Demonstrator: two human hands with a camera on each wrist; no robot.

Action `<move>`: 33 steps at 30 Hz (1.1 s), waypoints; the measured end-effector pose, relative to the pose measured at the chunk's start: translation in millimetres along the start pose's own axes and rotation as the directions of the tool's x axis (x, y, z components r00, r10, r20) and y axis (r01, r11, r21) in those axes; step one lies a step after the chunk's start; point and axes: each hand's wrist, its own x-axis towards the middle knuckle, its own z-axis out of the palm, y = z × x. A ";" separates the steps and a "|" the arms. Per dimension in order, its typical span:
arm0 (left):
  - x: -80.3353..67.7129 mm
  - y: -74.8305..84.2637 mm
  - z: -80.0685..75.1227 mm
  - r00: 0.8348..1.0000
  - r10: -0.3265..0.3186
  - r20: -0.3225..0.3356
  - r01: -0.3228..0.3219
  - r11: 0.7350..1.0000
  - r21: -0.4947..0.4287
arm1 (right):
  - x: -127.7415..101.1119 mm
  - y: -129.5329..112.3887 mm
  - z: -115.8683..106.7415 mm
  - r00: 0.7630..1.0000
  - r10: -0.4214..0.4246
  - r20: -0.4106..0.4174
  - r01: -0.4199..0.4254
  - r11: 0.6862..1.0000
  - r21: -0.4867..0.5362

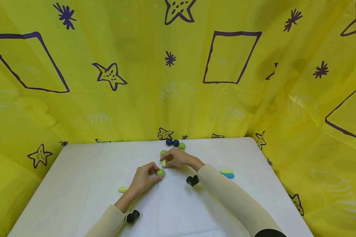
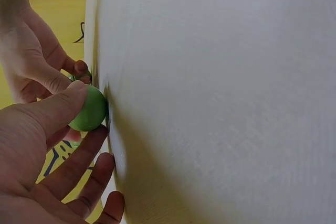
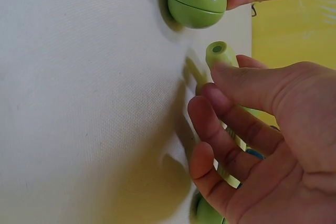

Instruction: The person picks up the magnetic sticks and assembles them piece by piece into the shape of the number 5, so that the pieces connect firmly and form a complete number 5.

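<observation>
In the head view my left hand (image 1: 143,177) pinches a shiny green ball (image 1: 160,172) between thumb and fingers, close over the white table. The left wrist view shows this ball (image 2: 88,109) under the thumb tip, and a seam runs round it in the right wrist view. My right hand (image 1: 178,157) holds a short light green rod (image 1: 164,163) between thumb and fingers. A small hole shows in the near end of the rod (image 3: 217,49), which points towards the ball but stays apart from it. Just behind the rod is another green ball (image 1: 163,152), partly covered by my right hand.
Two dark blue balls (image 1: 172,143) and a green ball (image 1: 182,145) stand in a row near the table's back edge. A light green rod (image 1: 226,171) and a blue rod (image 1: 227,175) lie to the right. Another light green rod (image 1: 123,189) lies left. A yellow curtain (image 1: 136,108) hangs behind.
</observation>
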 end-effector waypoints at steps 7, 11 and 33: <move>-0.5 1.1 2.3 1.000 -0.010 -0.017 0.010 1.000 -0.004 | 1.1 5.1 -0.1 1.000 -0.006 0.010 0.006 1.000 0.005; 0.3 2.3 4.1 0.999 -0.012 -0.034 0.012 1.000 -0.002 | 1.8 5.2 -1.2 1.000 0.006 0.013 -0.006 1.000 0.003; 6.2 8.6 16.6 0.998 0.001 -0.061 0.000 1.000 0.016 | 3.7 7.5 0.8 1.000 0.000 0.022 -0.001 1.000 0.019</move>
